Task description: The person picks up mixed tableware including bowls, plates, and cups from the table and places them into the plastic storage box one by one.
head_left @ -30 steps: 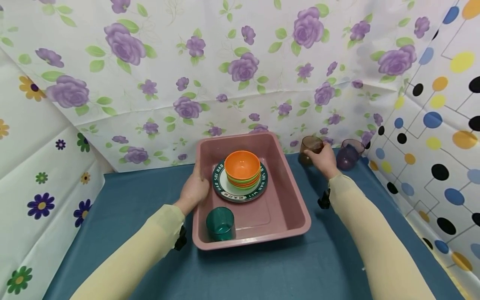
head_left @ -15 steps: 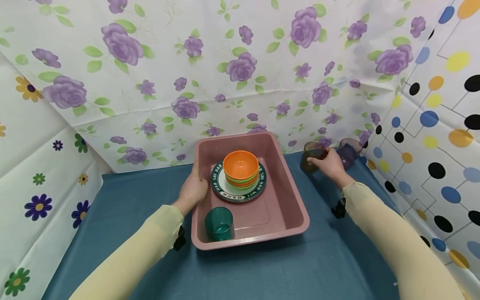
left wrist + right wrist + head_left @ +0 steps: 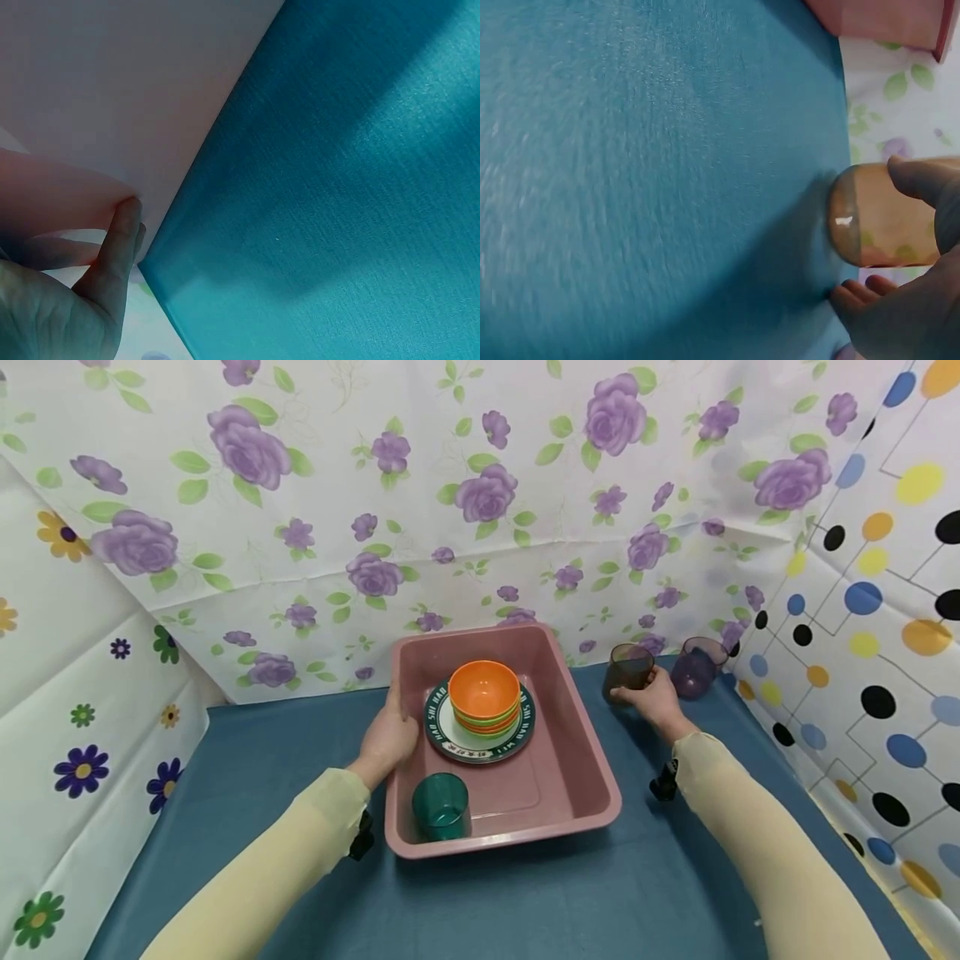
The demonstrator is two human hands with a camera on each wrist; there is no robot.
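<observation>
My left hand (image 3: 387, 739) grips the left rim of a pink plastic basin (image 3: 577, 760), thumb inside; in the left wrist view its fingers (image 3: 120, 240) lie along the outer wall. In the basin, a stack of orange and green bowls (image 3: 483, 690) stands on a green-rimmed white plate (image 3: 448, 740). A teal cup (image 3: 441, 806) stands in the near left corner. On the right, my right hand (image 3: 658, 700) holds a brown see-through cup (image 3: 627, 665) by its sides. In the right wrist view the thumb lies across this cup (image 3: 889, 217), with some fingertips just below it.
A purple see-through cup (image 3: 696, 670) stands behind my right hand, near the back right corner. Blue cloth (image 3: 300, 735) covers the table. Floral sheeting (image 3: 315, 610) hangs along the back, and dotted sheeting (image 3: 862, 693) closes the right side.
The brown cup has shifted slightly to the right with my right hand, whose wrist has swung outward. My left hand, the basin and its contents stay in place.
</observation>
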